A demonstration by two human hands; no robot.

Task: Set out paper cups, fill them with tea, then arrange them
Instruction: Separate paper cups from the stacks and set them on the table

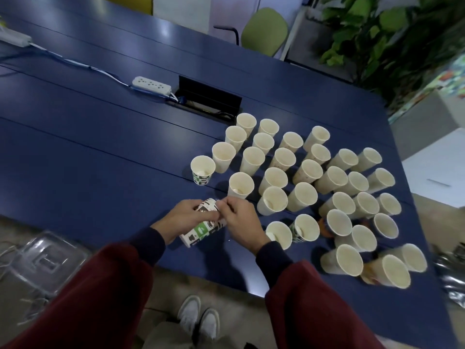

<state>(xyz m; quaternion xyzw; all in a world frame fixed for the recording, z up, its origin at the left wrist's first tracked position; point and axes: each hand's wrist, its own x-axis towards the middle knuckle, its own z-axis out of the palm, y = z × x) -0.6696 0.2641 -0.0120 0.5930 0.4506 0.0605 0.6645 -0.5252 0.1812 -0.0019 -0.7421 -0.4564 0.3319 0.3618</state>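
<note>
Before you, the blue table [100,137] carries a crowd of upright paper cups [302,177] to your right. Your left hand [187,217] wraps a tilted cup stack [201,229] near the table's edge; your right hand [242,222] pinches its top rim, fingers closed.

Maroon sleeves [88,293], navy cuffs [148,245], seemingly white shoes [198,316]

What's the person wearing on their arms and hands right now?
Both arms wear loose maroon sleeves, with tighter dark navy cuffs showing at the wrists. The left hand and right hand are bare: no gloves, and no rings or watch visible.
</note>
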